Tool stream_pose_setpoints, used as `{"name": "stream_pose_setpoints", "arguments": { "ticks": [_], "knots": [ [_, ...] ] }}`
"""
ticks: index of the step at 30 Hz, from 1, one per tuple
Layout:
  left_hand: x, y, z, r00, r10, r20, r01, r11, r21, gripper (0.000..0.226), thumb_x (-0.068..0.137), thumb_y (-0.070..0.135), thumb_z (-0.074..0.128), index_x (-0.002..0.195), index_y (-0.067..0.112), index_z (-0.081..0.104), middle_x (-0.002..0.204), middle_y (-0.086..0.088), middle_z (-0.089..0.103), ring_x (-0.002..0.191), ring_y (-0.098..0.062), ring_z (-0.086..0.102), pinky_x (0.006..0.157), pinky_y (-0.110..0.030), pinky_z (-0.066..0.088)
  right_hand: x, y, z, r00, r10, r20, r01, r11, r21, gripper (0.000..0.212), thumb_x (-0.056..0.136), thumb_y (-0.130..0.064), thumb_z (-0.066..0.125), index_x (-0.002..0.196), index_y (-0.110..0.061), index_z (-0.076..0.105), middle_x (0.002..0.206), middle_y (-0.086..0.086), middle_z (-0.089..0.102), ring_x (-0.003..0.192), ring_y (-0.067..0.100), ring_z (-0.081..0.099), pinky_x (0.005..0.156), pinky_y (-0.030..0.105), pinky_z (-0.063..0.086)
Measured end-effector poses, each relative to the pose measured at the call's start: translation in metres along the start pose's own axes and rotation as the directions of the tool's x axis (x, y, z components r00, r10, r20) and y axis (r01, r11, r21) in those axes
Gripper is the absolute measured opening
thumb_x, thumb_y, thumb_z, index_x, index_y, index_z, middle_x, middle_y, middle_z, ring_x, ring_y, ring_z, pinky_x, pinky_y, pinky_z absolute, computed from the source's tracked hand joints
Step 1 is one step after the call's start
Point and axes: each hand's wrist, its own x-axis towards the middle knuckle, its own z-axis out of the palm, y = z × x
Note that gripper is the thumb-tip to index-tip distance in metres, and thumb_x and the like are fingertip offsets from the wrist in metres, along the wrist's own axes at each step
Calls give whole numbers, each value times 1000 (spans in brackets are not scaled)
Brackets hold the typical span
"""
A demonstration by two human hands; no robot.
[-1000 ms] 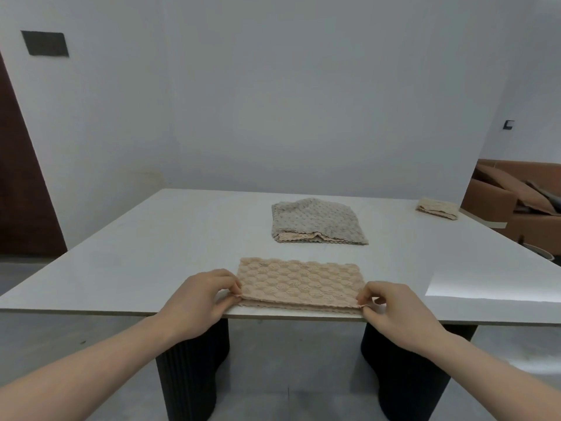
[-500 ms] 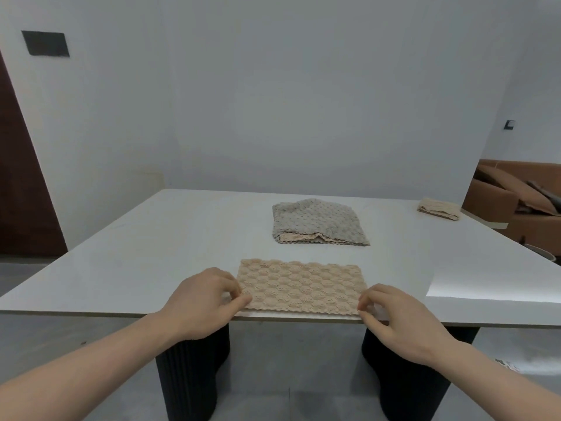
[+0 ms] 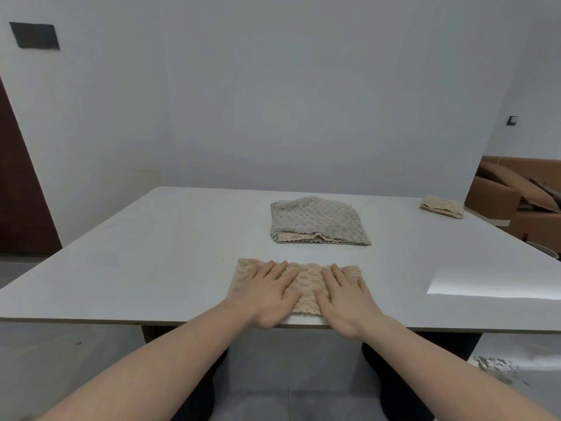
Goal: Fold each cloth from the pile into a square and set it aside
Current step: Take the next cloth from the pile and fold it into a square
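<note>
A beige textured cloth (image 3: 306, 284), folded into a wide rectangle, lies at the near edge of the white table (image 3: 151, 253). My left hand (image 3: 267, 294) lies flat on its left half, fingers straight and spread. My right hand (image 3: 346, 296) lies flat on its right half in the same way. The two hands sit side by side and cover much of the cloth. Farther back at the table's middle is the pile (image 3: 315, 221): a grey cloth on top with a beige one showing under its near edge.
A small folded beige cloth (image 3: 441, 206) sits at the far right corner of the table. A brown sofa (image 3: 516, 196) stands beyond the table's right edge. A white wall runs behind the table.
Both hands let go of the cloth's near corners and moved inward onto its top, where they now press flat. The cloth lies flatter on the table.
</note>
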Motion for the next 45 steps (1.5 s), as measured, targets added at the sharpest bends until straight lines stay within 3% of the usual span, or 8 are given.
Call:
{"name": "stream_pose_setpoints", "arguments": {
  "ticks": [11, 26, 36, 42, 45],
  "knots": [
    [36, -14, 1, 999, -54, 1, 54, 998, -12, 74, 97, 73, 16, 162, 42, 1, 171, 10, -3, 158, -15, -7, 127, -46, -7, 31, 22, -5, 1000, 6, 17, -6, 1000, 24, 71, 101, -62, 21, 163, -33, 1, 170, -10, -7, 157, 17, -11, 126, 49, -6],
    [14, -54, -11, 971, -238, 31, 239, 969, -58, 98, 81, 94, 14, 162, 41, 0, 171, 12, -7, 158, -18, -10, 126, -53, -9, 28, 40, -8, 997, 67, 29, -67, 998, 10, 88, 92, -80, 14, 163, -30, -1, 170, -8, -6, 157, 20, -8, 125, 54, -6],
    [-6, -78, -15, 962, -268, 51, 271, 960, -65, 108, 76, 98, 15, 163, 38, -3, 171, 13, -6, 158, -14, -8, 125, -54, -9, 13, 55, -13, 992, 123, 38, -124, 992, 25, 99, 87, -86, 16, 163, -25, -3, 171, -7, -5, 157, 16, -6, 126, 52, -6],
    [-15, -81, -9, 956, -287, -60, 281, 954, -101, 103, 82, 93, 15, 164, 31, 9, 171, 12, 6, 158, -12, 1, 127, -49, -4, 9, 60, -16, 984, 169, 48, -173, 981, 91, 111, 79, -93, 20, 164, -24, 5, 171, -9, 2, 157, 15, -2, 126, 50, -6],
    [-18, -81, -7, 929, -326, -176, 298, 939, -171, 83, 97, 76, 17, 163, 25, 22, 170, 5, 19, 157, -14, 12, 127, -48, 2, 15, 64, -29, 983, 179, 46, -184, 963, 198, 99, 85, -87, 25, 157, -20, 29, 167, -3, 23, 154, 16, 15, 124, 48, 3]
  ]
}}
